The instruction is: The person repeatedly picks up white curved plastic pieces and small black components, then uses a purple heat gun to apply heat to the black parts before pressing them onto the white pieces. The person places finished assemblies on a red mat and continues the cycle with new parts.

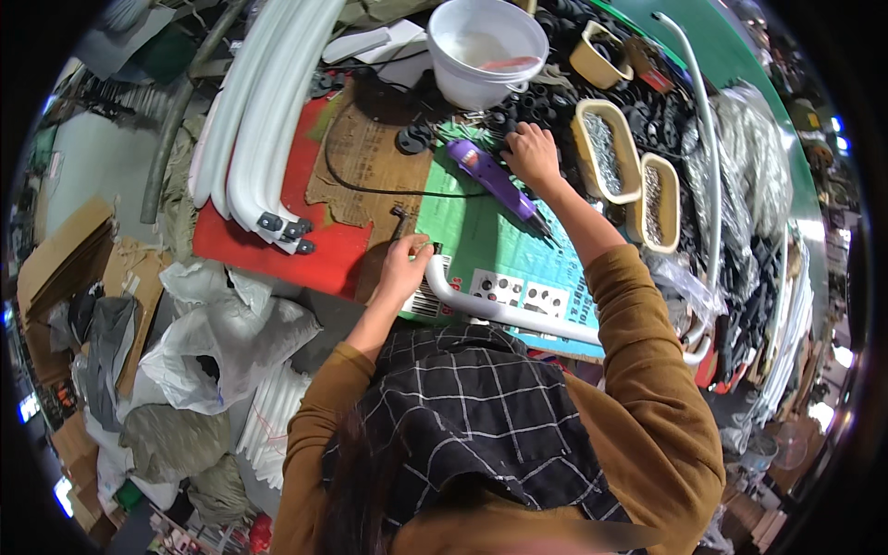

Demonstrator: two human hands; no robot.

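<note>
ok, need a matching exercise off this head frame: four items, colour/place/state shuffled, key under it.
Column 1
1. Left hand
2. Right hand
3. Power screwdriver
4. Bucket

Column 2
A. White, round, with a reddish item inside
B. At one end of the bent white tube
C. Purple body, dark nose
D. Fingers bent, close beside the purple tool

Pairs: 1-B, 2-D, 3-C, 4-A
</note>
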